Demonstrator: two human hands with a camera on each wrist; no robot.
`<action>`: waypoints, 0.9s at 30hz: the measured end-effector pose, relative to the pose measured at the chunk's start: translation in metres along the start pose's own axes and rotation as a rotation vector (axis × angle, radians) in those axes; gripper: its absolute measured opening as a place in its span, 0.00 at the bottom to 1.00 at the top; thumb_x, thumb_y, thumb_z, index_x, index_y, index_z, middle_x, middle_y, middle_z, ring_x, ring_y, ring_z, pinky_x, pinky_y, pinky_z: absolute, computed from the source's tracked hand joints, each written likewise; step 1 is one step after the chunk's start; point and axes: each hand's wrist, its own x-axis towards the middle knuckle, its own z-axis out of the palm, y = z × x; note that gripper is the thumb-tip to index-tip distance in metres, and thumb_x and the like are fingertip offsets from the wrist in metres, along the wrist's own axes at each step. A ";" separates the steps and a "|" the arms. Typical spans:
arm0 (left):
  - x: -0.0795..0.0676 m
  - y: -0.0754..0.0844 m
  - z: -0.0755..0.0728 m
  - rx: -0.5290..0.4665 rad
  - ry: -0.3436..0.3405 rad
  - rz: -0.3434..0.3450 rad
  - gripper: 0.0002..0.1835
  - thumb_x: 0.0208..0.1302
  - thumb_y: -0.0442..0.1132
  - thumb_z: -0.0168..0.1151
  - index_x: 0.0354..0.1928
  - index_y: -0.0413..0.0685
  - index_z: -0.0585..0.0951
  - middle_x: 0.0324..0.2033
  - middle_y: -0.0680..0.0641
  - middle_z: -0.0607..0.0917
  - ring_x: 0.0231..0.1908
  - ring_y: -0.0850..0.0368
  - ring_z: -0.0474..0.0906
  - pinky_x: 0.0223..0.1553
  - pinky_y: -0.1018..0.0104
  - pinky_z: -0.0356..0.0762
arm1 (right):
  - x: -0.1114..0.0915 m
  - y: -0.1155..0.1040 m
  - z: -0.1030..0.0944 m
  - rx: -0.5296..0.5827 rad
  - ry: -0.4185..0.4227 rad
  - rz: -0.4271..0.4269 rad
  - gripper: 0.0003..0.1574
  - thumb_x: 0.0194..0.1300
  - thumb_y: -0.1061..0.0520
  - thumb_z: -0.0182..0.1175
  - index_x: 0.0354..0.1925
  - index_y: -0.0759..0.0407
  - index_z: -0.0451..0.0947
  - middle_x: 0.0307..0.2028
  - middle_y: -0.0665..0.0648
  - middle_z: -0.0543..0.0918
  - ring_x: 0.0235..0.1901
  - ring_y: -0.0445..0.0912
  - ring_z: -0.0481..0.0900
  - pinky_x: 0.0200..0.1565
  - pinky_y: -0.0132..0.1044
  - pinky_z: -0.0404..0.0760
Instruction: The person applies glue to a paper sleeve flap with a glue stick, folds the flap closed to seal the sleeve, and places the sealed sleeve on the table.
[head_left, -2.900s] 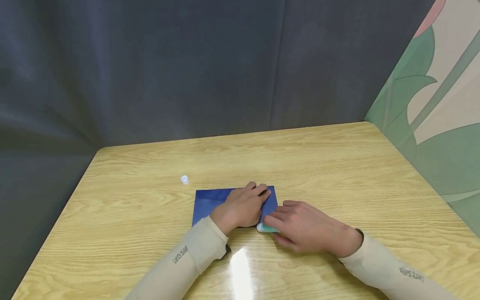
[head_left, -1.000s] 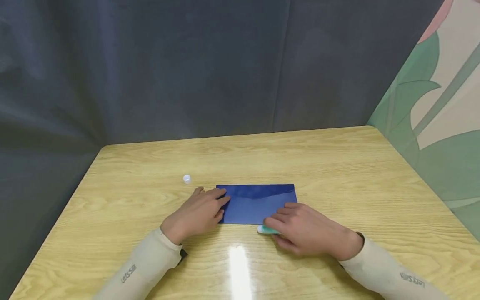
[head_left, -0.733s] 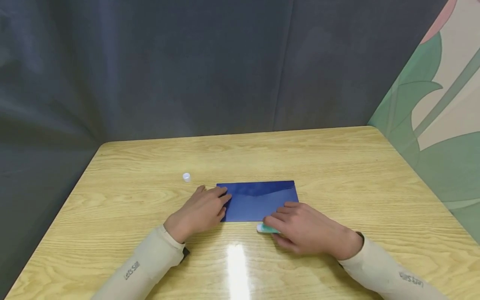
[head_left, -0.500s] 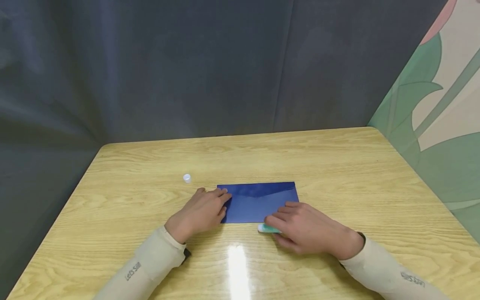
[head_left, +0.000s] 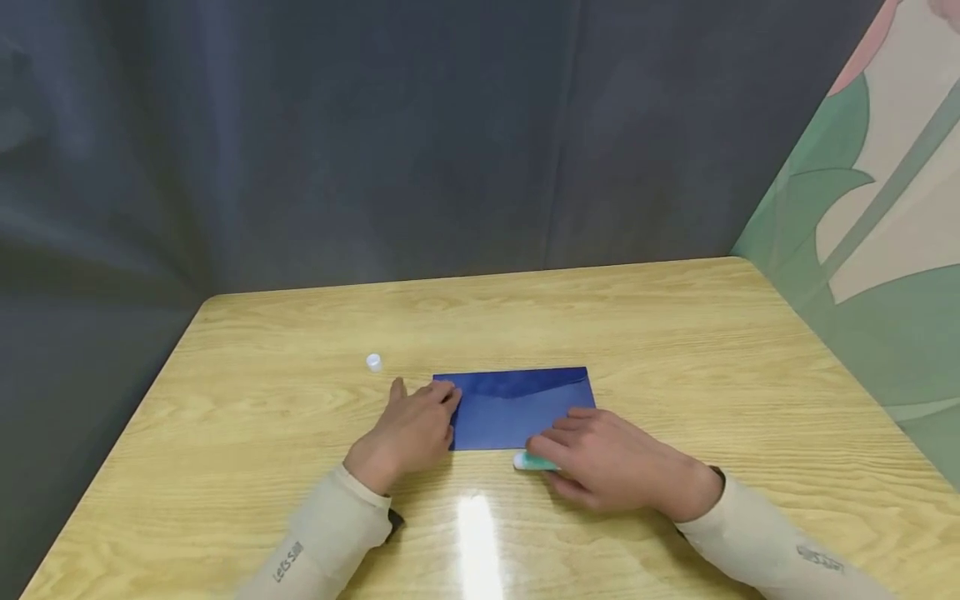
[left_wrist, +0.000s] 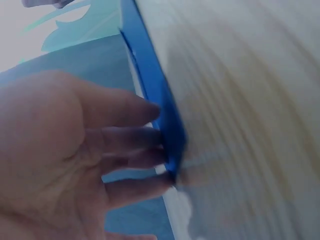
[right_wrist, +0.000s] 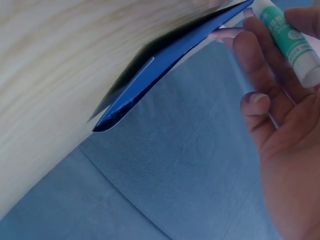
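Blue envelope (head_left: 510,421) is lying on the table (head_left: 675,333) between the two hands, darker flap strip along the far side. Left hand (head_left: 408,433) isn't gripping anything, fingers pretty much straight with the tips touching the envelope's left end. Right hand (head_left: 611,462) has the glue stick (head_left: 538,462) pinched between thumb and fingers, white end just beside the near edge. Can't tell if those fingers touch the paper. Little white cap (head_left: 374,362) sits near the left hand.
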 end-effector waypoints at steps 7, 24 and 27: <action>0.010 0.009 -0.006 -0.002 0.019 -0.030 0.13 0.72 0.39 0.56 0.45 0.41 0.87 0.60 0.49 0.77 0.57 0.48 0.76 0.68 0.37 0.58 | 0.001 -0.002 0.001 0.013 -0.019 0.013 0.13 0.57 0.55 0.65 0.36 0.49 0.69 0.22 0.39 0.67 0.22 0.35 0.64 0.29 0.28 0.64; 0.010 -0.001 -0.009 -0.096 0.008 0.004 0.22 0.73 0.43 0.56 0.67 0.50 0.76 0.66 0.48 0.77 0.65 0.49 0.74 0.69 0.35 0.54 | -0.001 0.000 -0.001 -0.034 -0.035 0.005 0.14 0.57 0.54 0.66 0.34 0.49 0.67 0.21 0.40 0.66 0.21 0.36 0.63 0.29 0.29 0.64; 0.011 0.001 -0.008 -0.075 0.017 0.002 0.22 0.73 0.43 0.56 0.67 0.50 0.76 0.66 0.48 0.77 0.64 0.48 0.76 0.68 0.35 0.55 | -0.001 0.000 -0.001 -0.035 -0.035 0.005 0.14 0.56 0.54 0.66 0.34 0.49 0.68 0.21 0.40 0.66 0.21 0.36 0.63 0.29 0.28 0.63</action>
